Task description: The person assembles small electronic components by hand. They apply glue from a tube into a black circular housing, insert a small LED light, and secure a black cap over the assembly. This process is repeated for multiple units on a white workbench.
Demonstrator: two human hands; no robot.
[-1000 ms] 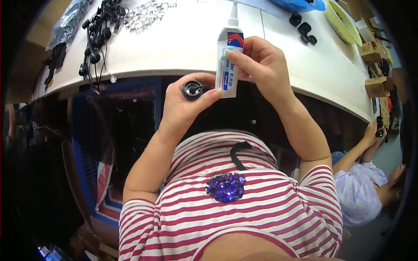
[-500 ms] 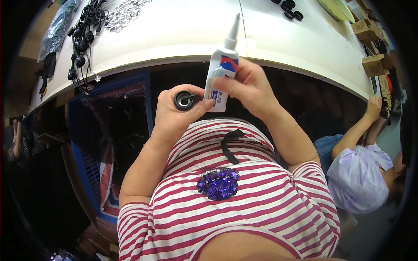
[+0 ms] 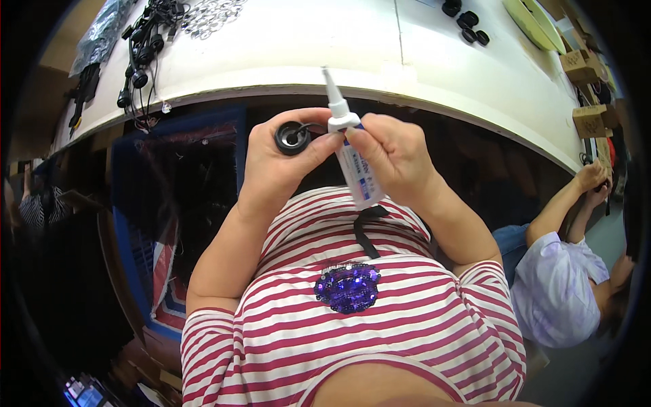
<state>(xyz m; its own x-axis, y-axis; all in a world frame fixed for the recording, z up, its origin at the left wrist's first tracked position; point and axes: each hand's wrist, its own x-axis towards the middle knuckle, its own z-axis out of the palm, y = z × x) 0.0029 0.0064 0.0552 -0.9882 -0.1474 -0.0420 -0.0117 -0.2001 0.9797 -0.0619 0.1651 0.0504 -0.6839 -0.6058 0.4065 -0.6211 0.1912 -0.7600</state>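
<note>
My left hand (image 3: 266, 163) is closed round a small black cup-shaped part (image 3: 281, 144), its open end facing up. A thin dark wire shows at the part's opening. In my right hand (image 3: 405, 157) is a white glue tube (image 3: 357, 175) with blue print, pinched near its top between thumb and fingers. The tube's long tapered nozzle (image 3: 332, 89) points up and slightly left, toward the table. My left thumb tip and fingers meet the tube just below its white collar. Both hands are in front of my body, short of the table edge.
Ahead lies a white table (image 3: 305, 41). Black cables (image 3: 146, 41), clear rings (image 3: 211, 19) and several black round parts (image 3: 468, 20) rest on it, with a yellow-green basin (image 3: 532, 24) at right. Blue crate (image 3: 125, 203) below left; a co-worker (image 3: 556, 285) sits right.
The glue tube has come down and swung from leaning right to leaning left. My left fingers now touch its neck. The black part stays in my left hand.
</note>
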